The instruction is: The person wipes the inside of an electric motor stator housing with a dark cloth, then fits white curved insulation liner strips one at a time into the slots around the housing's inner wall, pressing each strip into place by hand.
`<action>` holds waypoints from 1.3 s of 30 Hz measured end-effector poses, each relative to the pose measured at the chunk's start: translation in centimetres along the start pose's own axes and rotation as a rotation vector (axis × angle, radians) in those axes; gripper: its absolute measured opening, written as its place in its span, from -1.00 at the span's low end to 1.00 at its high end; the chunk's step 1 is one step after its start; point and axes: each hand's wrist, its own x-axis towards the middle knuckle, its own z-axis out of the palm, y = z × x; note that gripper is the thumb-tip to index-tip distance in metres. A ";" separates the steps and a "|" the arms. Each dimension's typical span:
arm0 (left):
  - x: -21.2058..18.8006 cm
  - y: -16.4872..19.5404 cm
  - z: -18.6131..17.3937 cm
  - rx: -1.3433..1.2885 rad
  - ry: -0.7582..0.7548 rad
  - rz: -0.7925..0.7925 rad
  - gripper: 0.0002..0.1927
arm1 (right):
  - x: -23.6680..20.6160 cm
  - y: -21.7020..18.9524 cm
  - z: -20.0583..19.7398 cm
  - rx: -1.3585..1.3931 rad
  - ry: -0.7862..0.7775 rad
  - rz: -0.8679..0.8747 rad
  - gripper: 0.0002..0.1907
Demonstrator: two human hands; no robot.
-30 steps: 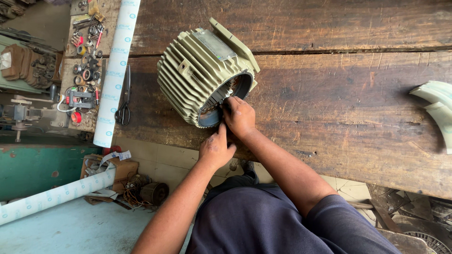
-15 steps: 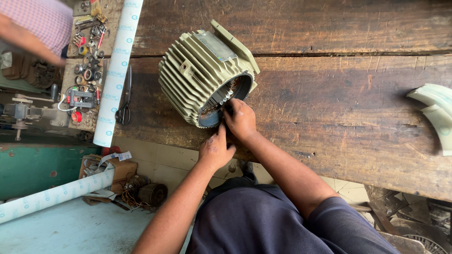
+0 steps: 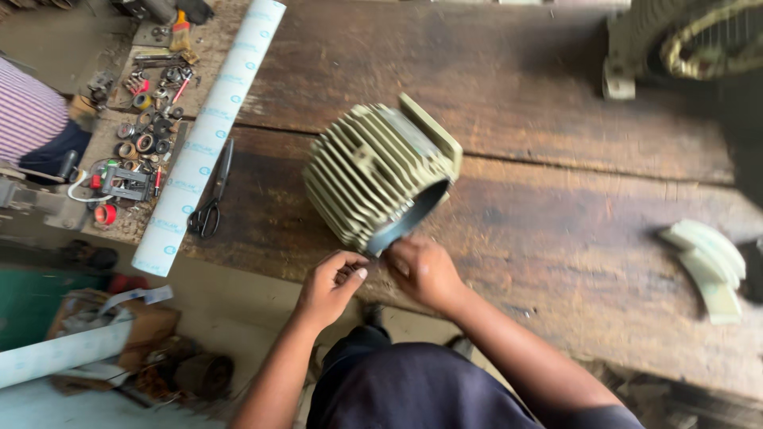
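Rough old wooden tabletop [image 3: 556, 238], dark planks, pretty workshop-y all round. Sitting near its front edge is a pale green finned motor housing [image 3: 373, 179], lying on its side with the open dark-rimmed mouth tilted down toward the person.

Both hands are right at that lower rim. Left hand [image 3: 330, 286] is curled, fingers pinched together at the lip, though I can't tell whether it's actually got anything between them. Right hand [image 3: 425, 270] is loosely closed just beside it, knuckles up, touching or nearly touching the rim; whatever's under the palm is hidden.

That housing looks like cast metal, so I'd guess heavy, rigid, and inclined to roll on its fins. The fins or the flat mounting foot up top look like the sane places to grab; the rim edge looks thin and maybe sharp.

Compared with half a second back, the hands have dropped from inside the opening to its bottom edge, and the view has swung so another green motor part [image 3: 675, 40] shows top right.

Off to the left: a white roll of sheet material [image 3: 211, 135], black scissors [image 3: 211, 191], a clutter of small parts [image 3: 143, 119], and someone else's striped sleeve [image 3: 28, 115]. Pale curved pieces [image 3: 707, 262] lie at the right.
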 end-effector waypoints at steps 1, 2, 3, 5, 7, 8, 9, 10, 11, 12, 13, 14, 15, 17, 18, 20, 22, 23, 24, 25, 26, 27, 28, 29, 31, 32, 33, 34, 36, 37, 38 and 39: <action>0.5 -0.3 -0.9 -0.077 0.009 0.033 -0.82 | 0.9 -1.4 -0.5 0.004 -0.072 -0.042 -0.82; 1.1 -0.7 -1.8 -0.155 0.017 0.066 -0.85 | 2.1 -2.7 -0.9 -0.017 -0.135 -0.117 -0.82; 1.8 -1.3 -2.8 -0.216 0.027 0.125 -0.85 | 3.3 -3.9 -1.3 -0.037 -0.201 -0.189 -0.81; 3.7 -2.7 -5.2 -0.342 0.040 0.243 -0.85 | 7.2 -5.5 -1.3 -0.092 -0.265 -0.337 -0.81; 6.6 -4.5 -8.0 -0.446 0.042 0.263 -0.79 | 12.4 -5.7 -1.5 -0.166 -0.256 -0.489 -0.83; 8.5 -5.5 -9.3 -0.500 0.037 0.273 -0.77 | 15.4 -5.4 -1.5 -0.235 -0.317 -0.430 -0.81; 10.6 -6.5 -10.4 -0.512 0.025 0.236 -0.75 | 18.5 -4.8 -1.3 -0.303 -0.380 -0.363 -0.78; 12.9 -7.5 -11.5 -0.524 0.011 0.195 -0.73 | 21.3 -4.3 -0.9 -0.347 -0.384 -0.292 -0.78; 15.2 -8.5 -12.6 -0.535 -0.005 0.153 -0.71 | 24.1 -3.7 -0.4 -0.391 -0.389 -0.221 -0.78; 17.8 -9.4 -13.3 -0.553 -0.074 0.125 -0.71 | 26.9 -2.9 0.6 -0.449 -0.472 -0.089 -0.79; 20.3 -10.1 -13.7 -0.570 -0.142 0.097 -0.71 | 29.4 -2.0 1.8 -0.504 -0.556 0.043 -0.80; 22.4 -10.8 -13.7 -0.590 -0.211 0.063 -0.72 | 31.4 -1.0 2.9 -0.556 -0.643 0.181 -0.80; 24.4 -11.4 -13.3 -0.459 -0.267 0.029 -0.71 | 33.1 -0.1 3.9 -0.565 -0.730 0.207 -0.79; 27.9 -11.7 -11.5 -0.336 -0.438 -0.051 -0.71 | 34.9 1.9 5.6 -0.564 -0.874 0.275 -0.77; 28.9 -11.5 -10.1 -0.352 -0.553 -0.101 -0.71 | 35.2 2.8 6.3 -0.621 -0.962 0.432 -0.75; 30.1 -11.0 -7.1 -0.376 -0.719 -0.096 -0.73 | 35.0 4.8 7.5 -0.725 -1.132 0.758 -0.71; 30.9 -10.5 -4.4 -0.390 -0.891 -0.116 -0.75 | 34.3 6.6 8.1 -0.774 -1.230 0.777 -0.73; 31.1 -10.3 -3.1 -0.391 -0.976 -0.145 -0.76 | 34.0 7.5 8.2 -0.796 -1.285 0.781 -0.74; 31.1 -10.4 -2.1 -0.394 -1.060 -0.179 -0.78 | 33.6 8.2 8.3 -0.819 -1.353 0.853 -0.77; 31.2 -10.5 -1.2 -0.365 -0.972 0.159 -0.75 | 33.3 9.0 8.5 -0.835 -1.428 0.923 -0.80; 31.3 -10.5 -0.5 -0.338 -0.859 0.488 -0.72 | 33.0 9.5 8.5 -0.845 -1.502 0.990 -0.80; 31.3 -10.5 0.1 -0.313 -0.725 0.803 -0.70 | 32.7 10.0 8.5 -0.835 -1.525 1.026 -0.81; 31.3 -10.5 0.7 -0.303 -0.841 0.626 -0.71 | 32.4 10.3 8.3 -0.824 -1.546 1.063 -0.81; 31.4 -10.3 1.3 -0.281 -0.955 0.452 -0.72 | 32.1 10.6 8.2 -0.813 -1.563 1.098 -0.81; 31.4 -9.6 2.0 -0.144 -1.110 0.234 -0.74 | 31.3 10.8 7.9 -0.830 -1.622 1.120 -0.82; 31.4 -9.2 2.0 -0.036 -1.147 0.189 -0.74 | 30.9 11.0 7.8 -0.846 -1.652 1.120 -0.82; 31.4 -8.8 1.7 0.075 -1.179 0.143 -0.71 | 30.5 11.1 7.7 -0.826 -1.651 1.134 -0.82; 31.3 -8.5 1.3 0.081 -1.183 0.138 -0.74 | 30.2 11.1 7.7 -0.805 -1.649 1.145 -0.82; 30.7 -8.0 0.2 0.097 -1.181 0.123 -0.75 | 29.6 11.2 7.9 -0.780 -1.678 1.190 -0.83; 30.8 -7.7 -0.2 0.124 -1.227 0.124 -0.76 | 29.5 11.4 8.0 -0.782 -1.702 1.225 -0.83; 31.0 -7.4 -0.5 0.155 -1.267 0.130 -0.77 | 29.5 11.4 7.9 -0.790 -1.719 1.256 -0.83; 31.3 -7.2 -0.5 0.186 -1.302 0.135 -0.77 | 29.4 11.4 7.9 -0.789 -1.699 1.242 -0.83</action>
